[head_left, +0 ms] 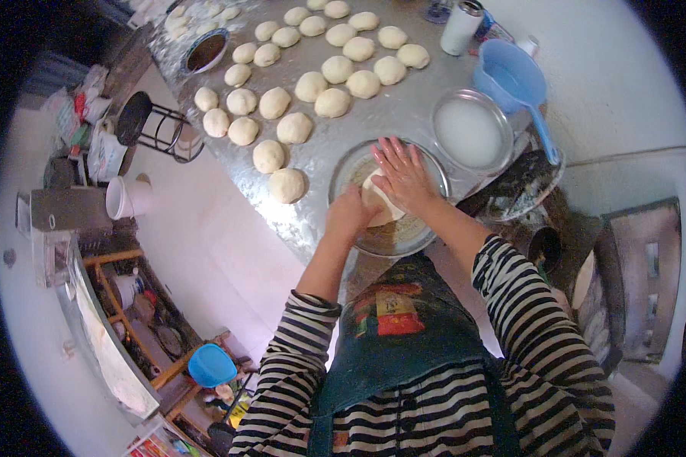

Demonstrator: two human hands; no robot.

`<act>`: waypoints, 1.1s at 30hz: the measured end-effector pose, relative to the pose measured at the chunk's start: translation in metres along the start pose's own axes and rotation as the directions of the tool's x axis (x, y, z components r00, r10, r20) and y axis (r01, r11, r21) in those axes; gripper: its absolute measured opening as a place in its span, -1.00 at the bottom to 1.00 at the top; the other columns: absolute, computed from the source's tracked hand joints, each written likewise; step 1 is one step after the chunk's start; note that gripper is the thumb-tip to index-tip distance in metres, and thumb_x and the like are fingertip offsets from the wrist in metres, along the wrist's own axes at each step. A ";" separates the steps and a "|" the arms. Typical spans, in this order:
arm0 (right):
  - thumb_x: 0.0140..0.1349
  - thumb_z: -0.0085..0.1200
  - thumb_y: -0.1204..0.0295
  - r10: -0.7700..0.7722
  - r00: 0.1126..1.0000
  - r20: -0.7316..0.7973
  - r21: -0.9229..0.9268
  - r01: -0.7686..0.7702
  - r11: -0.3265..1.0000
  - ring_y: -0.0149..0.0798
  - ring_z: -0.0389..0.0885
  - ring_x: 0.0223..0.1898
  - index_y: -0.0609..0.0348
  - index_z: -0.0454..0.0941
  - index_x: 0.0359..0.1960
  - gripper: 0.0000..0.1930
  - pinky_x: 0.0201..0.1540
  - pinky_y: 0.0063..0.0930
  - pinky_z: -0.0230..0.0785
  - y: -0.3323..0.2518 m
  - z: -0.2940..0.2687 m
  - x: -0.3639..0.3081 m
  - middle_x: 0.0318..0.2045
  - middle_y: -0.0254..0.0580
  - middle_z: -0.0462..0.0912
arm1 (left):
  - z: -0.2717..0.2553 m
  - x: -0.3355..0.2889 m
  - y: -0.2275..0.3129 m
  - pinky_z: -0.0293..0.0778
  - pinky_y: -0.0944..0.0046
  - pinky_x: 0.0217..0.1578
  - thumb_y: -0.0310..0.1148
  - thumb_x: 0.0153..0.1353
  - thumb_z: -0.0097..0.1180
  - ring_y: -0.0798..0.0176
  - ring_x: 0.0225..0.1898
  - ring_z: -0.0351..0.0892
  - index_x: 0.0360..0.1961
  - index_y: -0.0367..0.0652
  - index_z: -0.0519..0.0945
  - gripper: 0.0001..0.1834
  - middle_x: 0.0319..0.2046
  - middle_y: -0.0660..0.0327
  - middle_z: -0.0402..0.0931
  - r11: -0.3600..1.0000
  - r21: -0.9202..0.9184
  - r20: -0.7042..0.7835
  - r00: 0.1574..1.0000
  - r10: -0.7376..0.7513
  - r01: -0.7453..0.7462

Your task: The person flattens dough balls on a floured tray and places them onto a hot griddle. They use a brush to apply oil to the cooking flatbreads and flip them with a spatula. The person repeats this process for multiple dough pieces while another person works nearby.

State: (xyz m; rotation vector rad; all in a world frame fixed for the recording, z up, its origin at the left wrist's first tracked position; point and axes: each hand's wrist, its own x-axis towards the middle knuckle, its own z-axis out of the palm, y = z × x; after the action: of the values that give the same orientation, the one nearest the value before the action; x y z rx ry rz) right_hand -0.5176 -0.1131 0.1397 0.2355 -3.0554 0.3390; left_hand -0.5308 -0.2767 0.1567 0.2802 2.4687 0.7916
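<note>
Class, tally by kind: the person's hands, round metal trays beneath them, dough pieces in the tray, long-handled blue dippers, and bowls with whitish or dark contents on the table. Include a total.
Left hand and right hand: 2
Round metal tray: 1
Dough piece: 1
Blue dipper: 1
Metal bowl and dark-filled bowl: 2
Total: 7

No wording can be read clearly. The dark green cloth apron [411,369] carries a yellow-and-red rectangular printed panel [398,312] on its front; small dark marks stand on the panel's yellow part, too small and blurred to make out.
</note>
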 end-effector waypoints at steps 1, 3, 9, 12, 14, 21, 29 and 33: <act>0.22 -0.17 0.09 0.010 0.995 -0.100 0.093 0.000 0.996 0.00 -0.13 0.33 0.01 0.00 0.29 -0.36 0.27 0.07 -0.27 0.001 -0.004 -0.010 0.31 -0.10 -0.02 | -0.002 0.001 0.001 0.42 0.05 -0.24 -0.11 -0.10 0.22 -0.13 -0.29 0.50 -0.30 -0.26 0.49 -0.55 -0.43 0.00 0.52 0.998 0.061 0.001 1.000 0.017 -0.018; 0.20 -0.12 0.11 0.023 0.975 -0.219 0.186 0.018 0.982 -0.01 -0.07 0.32 0.05 -0.01 0.29 -0.34 0.28 0.02 -0.23 0.006 -0.015 -0.030 0.27 -0.06 0.07 | -0.008 0.001 0.004 0.41 0.09 -0.28 -0.14 -0.09 0.21 -0.08 -0.34 0.49 -0.33 -0.26 0.48 -0.58 -0.45 0.01 0.50 0.989 0.063 0.036 0.991 0.129 -0.131; 0.22 -0.16 0.01 0.494 0.843 0.212 0.930 -0.019 -0.368 -0.12 0.20 0.20 0.16 0.18 0.18 -0.39 0.23 -0.20 -0.01 -0.014 -0.049 -0.140 0.18 -0.11 0.26 | 0.012 -0.033 0.063 0.39 0.39 -0.30 -0.47 0.07 0.10 0.38 -0.32 0.45 -0.20 -0.19 0.38 -0.74 -0.32 0.25 0.46 0.561 -0.827 0.219 0.941 0.259 0.038; 0.16 -0.25 -0.20 0.132 0.964 0.229 0.093 0.113 -0.989 -0.16 0.28 0.15 0.24 0.23 0.14 -0.25 0.24 -0.20 0.01 0.002 -0.053 -0.183 0.10 -0.10 0.37 | 0.037 -0.067 0.111 0.46 0.33 -0.26 -0.54 0.04 0.13 0.33 -0.29 0.50 -0.15 -0.12 0.31 -0.64 -0.30 0.23 0.47 0.238 -0.951 0.284 0.862 0.420 0.198; 0.12 -0.22 -0.22 0.182 0.968 0.176 0.160 0.154 -0.975 -0.11 0.35 0.11 0.27 0.26 0.12 -0.21 0.20 -0.14 0.10 0.029 -0.059 -0.221 0.07 -0.07 0.41 | 0.059 -0.091 0.138 0.38 0.26 -0.04 -0.46 -0.04 0.22 0.22 -0.05 0.43 -0.03 -0.17 0.32 -0.49 -0.11 0.19 0.41 0.326 -0.895 0.429 0.787 0.444 0.304; 0.12 0.06 0.44 0.324 0.908 0.265 0.700 0.050 -0.713 -0.18 0.44 0.03 0.33 0.33 0.06 -0.55 0.13 -0.27 0.23 0.126 -0.123 -0.470 -0.01 -0.03 0.46 | 0.185 -0.162 0.228 0.38 0.32 -0.10 -0.49 0.04 0.14 0.31 -0.13 0.47 -0.04 -0.27 0.44 -0.60 -0.15 0.17 0.50 0.780 -0.594 0.736 0.526 0.426 0.199; -0.08 0.07 0.69 0.753 0.657 -0.031 0.901 -0.307 0.305 -0.13 0.47 0.03 0.21 0.55 -0.16 -0.64 0.20 -0.19 0.10 0.215 -0.221 -0.690 -0.10 -0.07 0.56 | 0.407 -0.193 0.423 0.30 0.11 0.00 -0.62 -0.05 -0.10 0.07 -0.06 0.45 -0.38 -0.10 0.52 -0.77 -0.27 0.17 0.53 0.182 -0.406 0.358 0.027 0.933 -0.896; -0.13 -0.12 0.72 0.604 0.781 -0.161 0.275 -0.552 0.787 -0.19 0.30 0.18 0.10 0.54 -0.15 -0.55 0.31 -0.08 -0.25 0.276 -0.165 -0.690 0.03 -0.21 0.48 | 0.488 -0.161 0.473 -0.18 -0.10 0.26 -0.45 0.10 -0.19 0.24 0.21 0.21 -0.25 0.05 0.56 -0.72 -0.02 0.36 0.45 -0.194 0.076 0.437 -0.142 0.888 -0.978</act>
State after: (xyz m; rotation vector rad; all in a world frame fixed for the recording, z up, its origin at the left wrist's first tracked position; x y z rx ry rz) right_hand 0.1267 0.2901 0.1899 -0.7190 -2.7612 0.6702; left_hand -0.1145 0.2833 0.1672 2.5662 1.6057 0.5808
